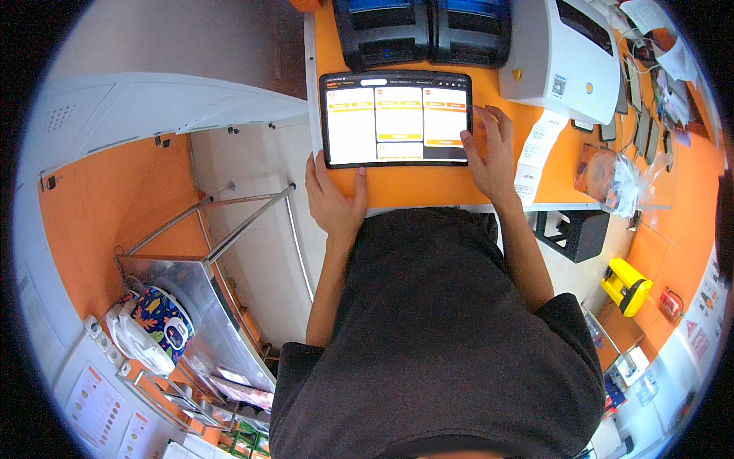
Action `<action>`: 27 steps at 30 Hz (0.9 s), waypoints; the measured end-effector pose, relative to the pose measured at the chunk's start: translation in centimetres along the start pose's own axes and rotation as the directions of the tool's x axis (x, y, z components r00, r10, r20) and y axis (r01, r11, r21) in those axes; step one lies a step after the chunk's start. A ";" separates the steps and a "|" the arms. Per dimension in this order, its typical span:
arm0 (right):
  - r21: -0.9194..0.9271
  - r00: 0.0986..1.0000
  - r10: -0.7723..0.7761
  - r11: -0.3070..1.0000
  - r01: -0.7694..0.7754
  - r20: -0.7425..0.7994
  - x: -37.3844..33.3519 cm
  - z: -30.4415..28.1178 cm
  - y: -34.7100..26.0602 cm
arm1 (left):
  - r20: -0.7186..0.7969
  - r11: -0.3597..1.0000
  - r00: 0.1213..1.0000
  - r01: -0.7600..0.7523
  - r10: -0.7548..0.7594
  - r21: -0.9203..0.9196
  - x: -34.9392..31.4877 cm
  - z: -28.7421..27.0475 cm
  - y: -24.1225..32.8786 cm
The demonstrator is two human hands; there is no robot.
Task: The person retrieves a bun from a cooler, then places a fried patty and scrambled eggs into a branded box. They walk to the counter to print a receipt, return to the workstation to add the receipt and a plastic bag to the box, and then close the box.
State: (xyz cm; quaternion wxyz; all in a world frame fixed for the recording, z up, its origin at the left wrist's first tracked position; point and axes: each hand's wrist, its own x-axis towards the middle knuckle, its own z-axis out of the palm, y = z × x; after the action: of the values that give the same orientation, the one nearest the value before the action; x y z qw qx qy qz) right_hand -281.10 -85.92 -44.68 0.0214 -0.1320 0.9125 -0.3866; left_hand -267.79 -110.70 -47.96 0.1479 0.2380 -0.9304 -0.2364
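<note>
A black-framed tablet [398, 121] lies on the orange table, its lit screen showing white panels with orange bars. My left hand [336, 197] is at the tablet's near left corner, fingers stretched along the table edge and thumb apart near the tablet's lower edge. Beside the tablet's right edge is my right hand [491, 157], thumb and fingers apart and slightly bent. The thumb tip meets or overlaps the screen's right border; whether it touches cannot be told. Neither hand grips anything.
Beyond the tablet stand two black devices with blue tops [386, 34] and a white printer [562, 65]. A paper strip [537, 153] runs down to the table's near edge. Phones, cables and a clear plastic bag [623, 180] lie at right. A metal-framed table [172, 275] stands left.
</note>
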 end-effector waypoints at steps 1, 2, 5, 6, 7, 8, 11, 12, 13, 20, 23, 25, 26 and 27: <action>-0.033 1.000 -0.010 0.999 0.010 0.003 0.1 0.1 0.1 | 0.002 1.000 1.000 -0.004 0.004 0.007 0.0 0.0 0.0; -0.052 1.000 -0.020 0.998 0.020 0.006 0.2 0.2 0.2 | 0.011 1.000 1.000 0.003 -0.003 0.004 0.0 0.0 0.0; -0.088 0.999 -0.050 0.995 0.051 0.005 0.4 0.4 0.3 | 0.023 1.000 1.000 0.012 -0.012 -0.001 0.0 -0.2 0.0; -0.092 0.998 -0.057 0.994 0.058 0.006 0.4 0.4 0.3 | 0.017 1.000 1.000 0.005 -0.005 -0.002 0.0 -0.2 0.0; -0.113 0.998 -0.069 0.991 0.070 0.014 0.4 0.4 0.3 | 0.014 1.000 1.000 -0.001 0.001 -0.003 0.0 -0.2 0.0; -0.131 0.996 -0.081 0.988 0.083 0.024 0.4 0.4 0.3 | 0.014 1.000 1.000 -0.001 0.001 0.001 0.0 -0.2 0.0; -0.181 0.994 -0.086 0.979 0.096 0.062 0.5 0.3 0.2 | 0.012 1.000 1.000 -0.002 0.002 0.007 0.0 -0.1 0.0; -0.192 0.993 -0.097 0.975 0.108 0.066 0.6 0.3 0.2 | 0.010 1.000 1.000 -0.004 0.004 0.007 0.0 -0.1 0.0; -0.195 0.993 -0.086 0.976 0.099 0.075 0.6 0.2 0.2 | 0.008 1.000 1.000 -0.006 0.006 0.009 0.0 -0.1 0.0; -0.207 0.994 -0.097 0.972 0.106 0.052 0.8 0.6 0.2 | 0.017 1.000 1.000 0.000 0.000 0.010 0.0 -0.1 0.0; -0.216 0.994 -0.098 0.970 0.108 0.056 0.8 0.8 0.3 | 0.025 1.000 1.000 -0.001 0.001 0.021 0.1 -0.1 -0.1; -0.224 0.993 -0.113 0.967 0.118 0.036 0.8 0.9 0.4 | 0.027 1.000 1.000 0.002 -0.003 0.028 0.1 -0.1 -0.1; -0.234 0.992 -0.122 0.964 0.123 0.022 0.9 0.9 0.5 | 0.026 1.000 1.000 0.002 -0.003 0.024 0.1 -0.1 -0.1; -0.245 0.992 -0.126 0.961 0.127 0.019 0.9 1.0 0.5 | 0.023 1.000 1.000 -0.001 0.000 0.020 0.1 -0.1 -0.1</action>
State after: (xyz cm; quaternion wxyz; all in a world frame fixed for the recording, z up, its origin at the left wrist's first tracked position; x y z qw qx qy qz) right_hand -281.90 -86.55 -45.70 -0.0183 -0.1922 0.9430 -0.2710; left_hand -267.82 -110.82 -47.92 0.1349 0.2365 -0.9343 -0.2300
